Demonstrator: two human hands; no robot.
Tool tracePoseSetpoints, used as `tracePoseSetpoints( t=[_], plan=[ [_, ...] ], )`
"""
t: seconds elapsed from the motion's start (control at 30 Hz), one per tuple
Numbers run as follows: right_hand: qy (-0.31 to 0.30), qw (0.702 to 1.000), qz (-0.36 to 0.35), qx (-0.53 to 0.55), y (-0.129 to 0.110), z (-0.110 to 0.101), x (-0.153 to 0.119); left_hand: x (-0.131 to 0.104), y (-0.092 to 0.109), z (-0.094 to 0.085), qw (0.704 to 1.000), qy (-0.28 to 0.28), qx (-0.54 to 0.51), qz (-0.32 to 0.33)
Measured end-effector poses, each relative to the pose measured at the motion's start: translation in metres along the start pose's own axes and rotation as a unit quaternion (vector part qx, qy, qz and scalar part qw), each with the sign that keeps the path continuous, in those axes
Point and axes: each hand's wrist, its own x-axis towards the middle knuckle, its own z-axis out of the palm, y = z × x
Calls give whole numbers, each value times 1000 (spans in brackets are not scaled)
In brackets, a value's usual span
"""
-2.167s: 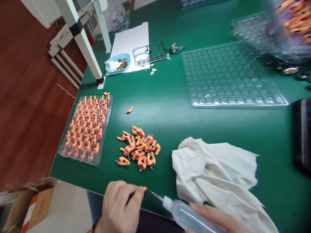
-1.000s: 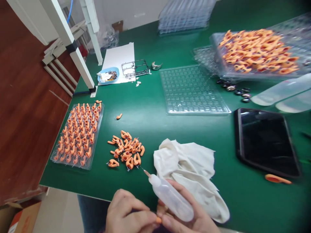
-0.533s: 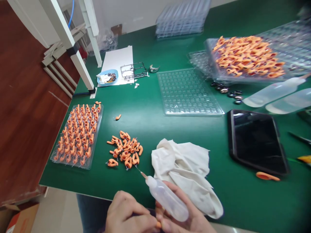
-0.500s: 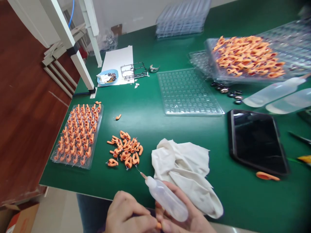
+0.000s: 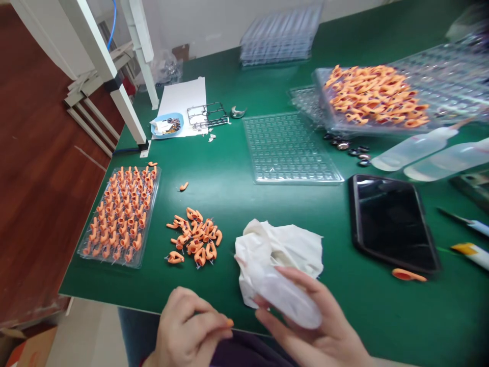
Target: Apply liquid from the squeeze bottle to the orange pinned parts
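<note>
Pinched in the left hand [image 5: 187, 331] is one orange piece [image 5: 229, 322], the right hand [image 5: 324, 341] grips a squeeze bottle [image 5: 286, 300]; the tray [image 5: 147, 244] sits nearly full, a loose pile [image 5: 194, 237] remains.

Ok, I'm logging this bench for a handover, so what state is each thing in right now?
left hand: pinching a small orange part
right hand: holding the squeeze bottle, blurred
white cloth: crumpled on the table
left tray: filled with orange parts
middle tray: empty
loose orange parts: piled on the table
phone: screen dark
</note>
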Motion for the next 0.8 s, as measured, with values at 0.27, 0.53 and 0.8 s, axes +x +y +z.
tracePoseSetpoints(
  t=[0.27, 0.53, 0.8],
  plan=[
    [37, 970, -151, -186, 19, -1, 34, 9, -1, 10, 995, 20, 96, -12],
    [50, 995, -4, -84, 3, 4, 15, 17, 4, 20, 992, 36, 116, 30],
    [79, 994, 74, -31, 5, 4, 17, 15, 4, 20, 995, 53, 76, 43]
  ],
)
